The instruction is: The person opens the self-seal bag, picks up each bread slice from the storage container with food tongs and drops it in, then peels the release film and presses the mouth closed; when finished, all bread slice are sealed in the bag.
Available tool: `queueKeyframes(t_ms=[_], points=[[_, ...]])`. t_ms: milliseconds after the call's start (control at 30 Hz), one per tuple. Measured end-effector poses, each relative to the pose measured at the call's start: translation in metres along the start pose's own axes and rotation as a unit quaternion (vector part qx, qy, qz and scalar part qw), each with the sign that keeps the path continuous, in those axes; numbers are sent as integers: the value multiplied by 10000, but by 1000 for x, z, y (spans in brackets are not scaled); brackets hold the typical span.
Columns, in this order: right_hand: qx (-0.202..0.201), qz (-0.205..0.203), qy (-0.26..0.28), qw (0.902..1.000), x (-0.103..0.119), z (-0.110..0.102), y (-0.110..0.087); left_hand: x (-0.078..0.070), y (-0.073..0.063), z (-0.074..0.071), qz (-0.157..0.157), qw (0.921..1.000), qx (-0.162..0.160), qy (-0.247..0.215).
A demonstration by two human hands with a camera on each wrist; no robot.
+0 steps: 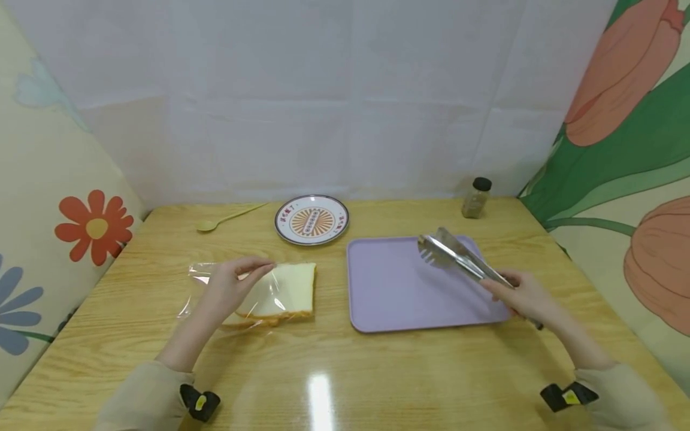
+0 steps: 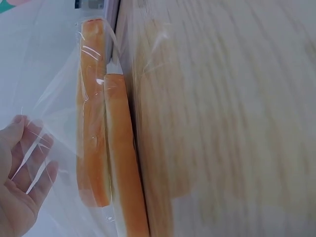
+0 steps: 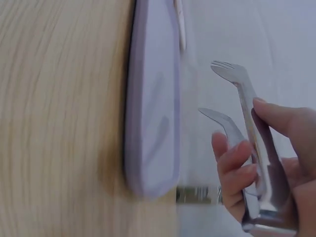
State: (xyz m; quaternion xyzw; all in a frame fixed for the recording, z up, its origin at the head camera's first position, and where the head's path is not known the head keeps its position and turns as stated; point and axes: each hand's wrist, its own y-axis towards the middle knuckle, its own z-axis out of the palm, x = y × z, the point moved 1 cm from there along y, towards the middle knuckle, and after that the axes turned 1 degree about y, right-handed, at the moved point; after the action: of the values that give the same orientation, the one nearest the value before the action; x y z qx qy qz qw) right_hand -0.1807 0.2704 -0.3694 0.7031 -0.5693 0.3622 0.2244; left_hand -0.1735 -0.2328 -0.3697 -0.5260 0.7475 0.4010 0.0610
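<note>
Slices of bread (image 1: 295,288) lie on the table inside a clear plastic bag (image 1: 198,276), left of the middle. My left hand (image 1: 233,288) pinches the bag's film between thumb and fingertips, above the bread. In the left wrist view two bread slices (image 2: 93,123) show their brown crusts, stacked one on the other, and the film spreads from the left hand (image 2: 24,173). My right hand (image 1: 525,296) grips metal tongs (image 1: 463,258) over the right part of a purple tray (image 1: 388,287). The tongs' arms stand apart with nothing between them, clear of the tray in the right wrist view.
A white plate (image 1: 312,220) with a red and orange print lies at the back. Left of it is a yellow spoon (image 1: 207,225). At the back right stands a small jar with a black lid (image 1: 477,199). A white cloth (image 1: 323,102) hangs behind the table.
</note>
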Motion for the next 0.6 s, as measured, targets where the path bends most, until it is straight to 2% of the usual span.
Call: queueKeyframes(t_ms=[200,400,600], points=[[-581,318,-330,9973,-30,-27,-10,-2,1,-1,136,9999,-65,69],[-831,576,-477,9937,-59,-42,-15,-3,1,-1,281,9994,-124,176],[-952,958,-512,9895,-76,-51,-19,-4,2,-1,281,9994,-76,209]])
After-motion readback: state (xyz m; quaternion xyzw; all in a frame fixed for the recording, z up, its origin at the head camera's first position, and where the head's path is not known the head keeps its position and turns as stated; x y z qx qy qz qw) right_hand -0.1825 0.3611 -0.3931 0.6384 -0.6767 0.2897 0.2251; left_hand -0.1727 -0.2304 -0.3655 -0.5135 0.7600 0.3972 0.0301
